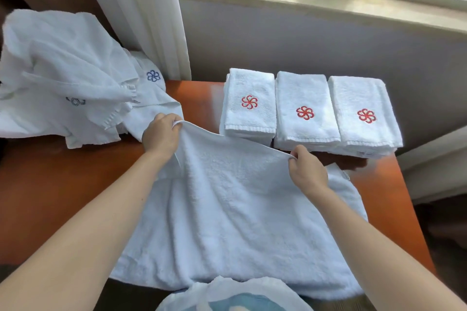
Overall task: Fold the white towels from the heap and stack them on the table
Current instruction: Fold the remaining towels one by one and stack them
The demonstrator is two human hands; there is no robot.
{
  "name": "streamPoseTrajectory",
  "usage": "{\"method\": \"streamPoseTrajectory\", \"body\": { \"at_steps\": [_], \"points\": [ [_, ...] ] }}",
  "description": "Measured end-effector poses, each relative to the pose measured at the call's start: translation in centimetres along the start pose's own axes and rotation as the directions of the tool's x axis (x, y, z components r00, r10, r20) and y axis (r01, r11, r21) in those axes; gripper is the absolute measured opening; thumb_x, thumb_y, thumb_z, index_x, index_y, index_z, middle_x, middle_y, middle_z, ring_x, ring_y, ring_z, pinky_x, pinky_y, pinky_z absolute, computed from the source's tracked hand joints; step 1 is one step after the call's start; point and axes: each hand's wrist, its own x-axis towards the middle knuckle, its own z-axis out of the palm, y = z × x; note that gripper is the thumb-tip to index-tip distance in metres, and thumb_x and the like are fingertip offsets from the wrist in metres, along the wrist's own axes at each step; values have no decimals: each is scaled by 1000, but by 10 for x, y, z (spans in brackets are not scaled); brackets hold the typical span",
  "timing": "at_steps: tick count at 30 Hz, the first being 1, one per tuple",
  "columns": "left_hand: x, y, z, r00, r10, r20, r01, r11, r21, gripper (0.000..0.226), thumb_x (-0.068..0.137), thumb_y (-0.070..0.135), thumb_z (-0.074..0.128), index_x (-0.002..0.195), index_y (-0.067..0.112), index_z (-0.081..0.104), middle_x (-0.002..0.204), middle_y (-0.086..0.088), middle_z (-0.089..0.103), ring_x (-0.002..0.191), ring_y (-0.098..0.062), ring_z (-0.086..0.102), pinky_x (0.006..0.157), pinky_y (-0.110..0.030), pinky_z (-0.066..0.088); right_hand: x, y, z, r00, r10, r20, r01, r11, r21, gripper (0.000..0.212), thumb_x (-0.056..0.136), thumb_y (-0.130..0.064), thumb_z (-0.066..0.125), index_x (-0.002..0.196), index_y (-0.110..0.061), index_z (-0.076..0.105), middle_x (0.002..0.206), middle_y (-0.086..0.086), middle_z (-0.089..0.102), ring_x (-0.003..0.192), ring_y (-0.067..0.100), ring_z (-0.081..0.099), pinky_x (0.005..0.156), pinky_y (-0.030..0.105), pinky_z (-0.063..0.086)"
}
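Note:
A white towel (235, 212) lies spread over the front of the orange-brown table (63, 197). My left hand (160, 134) pinches its far left corner, lifted off the table. My right hand (307, 171) pinches the far edge further right. A heap of unfolded white towels (63, 78) with blue flower logos sits at the table's left. Three stacks of folded white towels with red flower logos stand side by side at the back right: left stack (249, 106), middle stack (304, 111), right stack (364, 116).
A white curtain (141, 12) hangs behind the heap. A window sill (316, 5) and grey wall run behind the table. The table's right edge (409, 209) drops off to the floor. A white and blue garment (232, 298) shows at the bottom.

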Motion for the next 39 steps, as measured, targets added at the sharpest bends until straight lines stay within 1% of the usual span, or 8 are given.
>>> {"method": "streamPoseTrajectory", "body": {
  "at_steps": [9,14,20,24,28,33,36,39],
  "points": [
    [19,-5,7,998,57,30,-57,998,-3,24,100,23,49,114,21,68,118,-9,59,104,-32,59,85,-40,45,-4,-20,3,996,45,-82,-33,990,139,7,96,-17,46,99,-14,52,90,5,63,85,32,55,69,40,43],
    [28,-8,2,993,75,-96,-80,996,-46,22,100,20,51,113,18,69,118,-11,62,104,-34,59,91,-40,41,-7,-30,-4,970,53,-238,20,955,295,5,97,-17,48,93,-18,50,82,3,62,81,31,57,69,43,45],
    [16,-29,-4,983,91,-160,-111,986,-121,21,91,6,48,94,16,66,108,-8,61,98,-31,57,98,-41,35,-18,-19,0,944,-37,-328,98,980,172,2,88,-17,58,90,-17,58,88,-2,64,83,22,56,63,34,40],
    [-9,-53,3,992,123,-24,-123,992,-3,28,79,14,38,79,14,66,92,-5,59,89,-29,54,92,-37,33,-29,-3,10,966,-181,-185,182,983,-10,5,79,-18,61,81,-22,59,80,-9,59,80,14,52,58,29,37],
    [-31,-68,15,952,185,243,-253,923,289,24,73,9,48,64,23,64,79,1,68,87,-25,62,77,-34,35,-40,11,18,966,-203,158,224,966,-130,6,79,-24,57,77,-29,54,79,-12,57,77,13,52,54,24,31],
    [-59,-63,40,884,1,467,-342,682,646,30,89,16,42,89,31,67,95,10,69,95,-14,60,89,-34,33,-53,24,30,846,-87,525,233,947,-219,16,85,-22,52,86,-30,66,87,-16,61,85,10,57,64,22,42],
    [-71,-41,51,910,80,406,-353,663,660,30,88,17,42,91,27,70,95,6,71,91,-15,62,86,-34,32,-55,33,31,817,-74,572,190,971,-145,22,87,-22,51,95,-31,70,95,-16,64,91,10,59,71,24,47],
    [-80,-6,64,903,251,349,-398,797,455,31,84,13,45,83,28,72,92,9,72,88,-15,62,86,-34,34,-53,40,22,911,-80,404,81,997,13,24,88,-23,53,105,-33,68,89,-18,60,87,6,56,66,23,39]
  ]
}}
